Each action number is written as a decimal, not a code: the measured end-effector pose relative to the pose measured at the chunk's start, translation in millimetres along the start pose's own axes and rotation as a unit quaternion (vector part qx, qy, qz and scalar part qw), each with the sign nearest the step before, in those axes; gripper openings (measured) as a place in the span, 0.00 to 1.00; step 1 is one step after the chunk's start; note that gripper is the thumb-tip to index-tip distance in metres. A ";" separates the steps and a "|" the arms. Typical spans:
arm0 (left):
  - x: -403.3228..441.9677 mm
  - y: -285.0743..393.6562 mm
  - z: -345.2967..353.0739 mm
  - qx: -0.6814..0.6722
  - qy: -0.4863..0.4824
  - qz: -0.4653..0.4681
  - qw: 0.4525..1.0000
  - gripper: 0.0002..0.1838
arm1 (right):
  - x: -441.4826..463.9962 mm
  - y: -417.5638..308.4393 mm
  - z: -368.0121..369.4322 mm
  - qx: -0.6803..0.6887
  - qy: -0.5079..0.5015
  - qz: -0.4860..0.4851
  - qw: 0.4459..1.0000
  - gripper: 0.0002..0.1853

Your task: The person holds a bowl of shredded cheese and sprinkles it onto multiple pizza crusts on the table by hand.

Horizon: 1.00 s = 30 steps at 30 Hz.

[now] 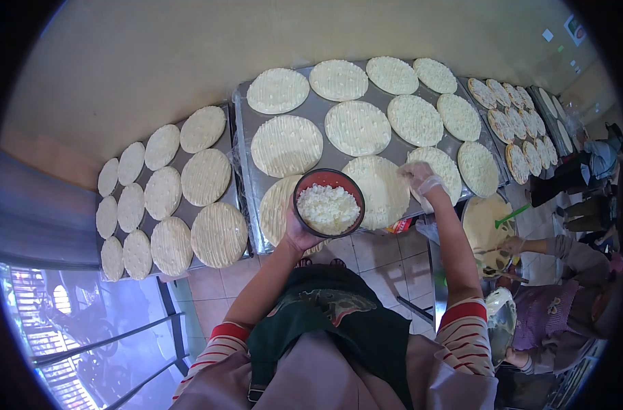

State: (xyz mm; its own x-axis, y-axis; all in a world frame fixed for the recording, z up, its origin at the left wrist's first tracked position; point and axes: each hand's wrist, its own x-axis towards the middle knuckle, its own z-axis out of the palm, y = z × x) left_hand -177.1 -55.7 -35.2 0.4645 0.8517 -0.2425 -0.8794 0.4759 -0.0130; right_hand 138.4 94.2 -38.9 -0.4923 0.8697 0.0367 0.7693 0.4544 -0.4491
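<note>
My left hand (302,229) holds a dark-rimmed bowl (361,217), red inside and filled with white crumbly topping (327,208). The bowl is over the front row of a metal tray (243,126) that carries several round flat breads. My right hand (421,179), in a clear plastic glove, is over the left part of a topped round (440,179); its fingers are blurred, and what they hold, if anything, cannot be made out. Just left of that hand lies another round (376,192). Rounds at the right look covered with white crumbs; those at the left show ridged cream stripes.
Another tray of rounds (162,193) stands at the left. Farther trays (516,126) line the right. At the lower right a co-worker (550,307) handles a round beside a bowl (501,321) and a green utensil (511,216). More people (602,160) stand beyond.
</note>
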 end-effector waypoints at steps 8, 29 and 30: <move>1.7 -4.7 3.5 0.023 0.010 -0.008 1.000 0.37 | 19.2 -0.2 2.1 -0.034 0.057 -0.032 0.997 0.06; 19.3 -23.5 2.4 0.051 -0.031 -0.066 0.996 0.37 | -19.4 -180.9 11.5 0.016 -0.121 -0.174 0.977 0.21; 18.9 -23.4 2.5 0.051 -0.031 -0.063 0.996 0.37 | -16.5 -175.5 8.2 0.016 -0.123 -0.177 0.976 0.21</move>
State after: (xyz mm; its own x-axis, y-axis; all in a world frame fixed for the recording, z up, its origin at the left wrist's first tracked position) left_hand -147.5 -50.2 -37.0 0.5781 0.7947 -0.1850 -0.8006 0.5963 0.0595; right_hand 8.1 -1.5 32.0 -0.8106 0.5852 -0.0187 0.5222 0.7082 -0.4750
